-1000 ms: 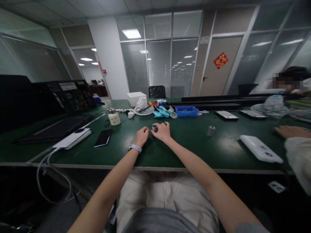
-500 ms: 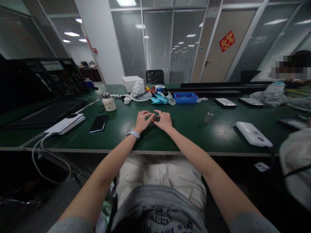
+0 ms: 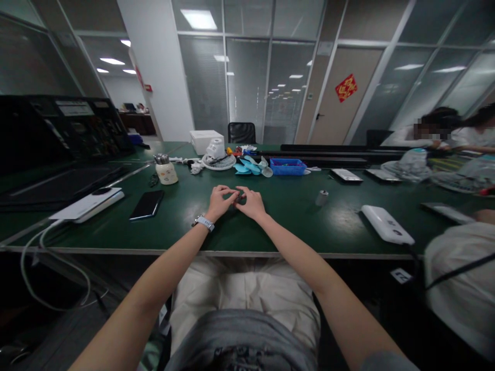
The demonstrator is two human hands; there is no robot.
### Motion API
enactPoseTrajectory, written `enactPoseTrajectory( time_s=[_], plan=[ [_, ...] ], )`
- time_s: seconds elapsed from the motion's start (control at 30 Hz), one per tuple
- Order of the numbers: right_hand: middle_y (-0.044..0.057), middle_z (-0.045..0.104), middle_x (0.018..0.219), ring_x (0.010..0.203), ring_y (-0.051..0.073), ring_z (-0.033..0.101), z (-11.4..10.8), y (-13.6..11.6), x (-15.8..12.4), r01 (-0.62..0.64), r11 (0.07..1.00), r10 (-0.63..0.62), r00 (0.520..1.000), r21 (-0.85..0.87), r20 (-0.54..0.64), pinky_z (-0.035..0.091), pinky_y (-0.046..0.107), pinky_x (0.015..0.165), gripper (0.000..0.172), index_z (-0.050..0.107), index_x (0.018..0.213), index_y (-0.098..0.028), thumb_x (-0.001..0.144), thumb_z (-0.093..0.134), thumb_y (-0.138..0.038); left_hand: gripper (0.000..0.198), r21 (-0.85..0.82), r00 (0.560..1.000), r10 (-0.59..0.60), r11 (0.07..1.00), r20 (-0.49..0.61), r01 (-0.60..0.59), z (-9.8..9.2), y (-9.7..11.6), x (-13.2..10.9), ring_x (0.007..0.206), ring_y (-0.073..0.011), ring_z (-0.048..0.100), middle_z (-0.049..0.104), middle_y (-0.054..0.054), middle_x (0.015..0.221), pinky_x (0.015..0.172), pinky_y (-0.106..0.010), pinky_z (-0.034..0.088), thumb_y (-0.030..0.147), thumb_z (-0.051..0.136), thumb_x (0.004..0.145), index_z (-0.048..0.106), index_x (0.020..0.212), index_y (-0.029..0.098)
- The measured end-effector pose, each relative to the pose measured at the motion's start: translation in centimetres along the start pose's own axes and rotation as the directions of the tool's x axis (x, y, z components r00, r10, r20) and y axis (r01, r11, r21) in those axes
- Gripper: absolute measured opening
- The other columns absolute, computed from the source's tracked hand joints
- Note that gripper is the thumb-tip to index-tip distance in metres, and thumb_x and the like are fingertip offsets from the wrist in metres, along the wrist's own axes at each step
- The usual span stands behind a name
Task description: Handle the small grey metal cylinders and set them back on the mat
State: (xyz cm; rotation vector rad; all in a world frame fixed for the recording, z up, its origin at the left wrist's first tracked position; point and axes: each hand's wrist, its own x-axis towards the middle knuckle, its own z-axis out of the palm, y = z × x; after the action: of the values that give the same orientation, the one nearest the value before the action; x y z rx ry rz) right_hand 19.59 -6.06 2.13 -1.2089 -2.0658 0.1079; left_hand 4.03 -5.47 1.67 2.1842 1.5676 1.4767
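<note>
My left hand (image 3: 220, 202) and my right hand (image 3: 250, 202) meet above the green table in front of me. Between their fingertips is a small dark metallic part (image 3: 239, 196), mostly covered by the fingers, so its exact kind does not show. Both hands pinch it with thumb and fingers. A watch with a light strap (image 3: 203, 222) is on my left wrist. Off to the right of my hands, a small silver metal cylinder (image 3: 321, 198) stands on the table.
A black phone (image 3: 146, 205), a white flat device with cables (image 3: 87, 204) and a cream jar (image 3: 166, 171) lie left. Behind are fan parts (image 3: 218, 161), light blue blades (image 3: 249, 166) and a blue basket (image 3: 287, 167). A white power bank (image 3: 386, 224) sits right, near other people.
My view has tilted up and turned slightly right, so everything appears lower and further left. Both hands stay together on the small part, with only slight finger shifts.
</note>
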Motion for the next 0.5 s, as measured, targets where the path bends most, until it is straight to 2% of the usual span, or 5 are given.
enactPoseTrajectory(
  time_s=[0.17,0.3,0.5],
  plan=[
    [0.003,0.069,0.095,0.093,0.021,0.063,0.4,0.6,0.0,-0.067,0.996,0.063,0.996,0.059,0.068,0.045,0.034,0.084,0.055,0.052,0.125,-0.024,0.076,0.067,-0.045,0.026,0.021,1.000,-0.010,1.000,0.010,0.010,-0.1,0.0,0.0,0.098,-0.0195,0.051,0.060,-0.004,0.095,0.090,-0.034,0.041,0.043,0.059,0.082,0.074,0.092,0.023],
    [0.004,0.070,0.094,0.089,0.021,0.064,0.6,1.1,0.1,-0.087,0.995,0.076,0.983,0.058,0.169,0.048,0.032,0.077,0.043,0.064,0.106,-0.023,0.074,0.067,-0.052,0.030,0.012,1.000,0.024,1.000,-0.016,-0.023,0.0,0.0,-0.1,0.096,-0.0191,0.051,0.061,-0.004,0.092,0.088,-0.033,0.041,0.046,0.059,0.082,0.075,0.091,0.023],
    [0.004,0.071,0.093,0.085,0.020,0.065,0.7,1.2,0.1,-0.092,0.994,0.081,0.983,0.064,0.167,0.048,0.030,0.075,0.041,0.066,0.101,-0.022,0.073,0.068,-0.053,0.030,0.012,0.999,0.005,1.000,-0.050,-0.005,-0.3,0.1,0.0,0.094,-0.0188,0.052,0.063,-0.004,0.089,0.086,-0.032,0.041,0.047,0.058,0.082,0.075,0.091,0.023]
  ],
)
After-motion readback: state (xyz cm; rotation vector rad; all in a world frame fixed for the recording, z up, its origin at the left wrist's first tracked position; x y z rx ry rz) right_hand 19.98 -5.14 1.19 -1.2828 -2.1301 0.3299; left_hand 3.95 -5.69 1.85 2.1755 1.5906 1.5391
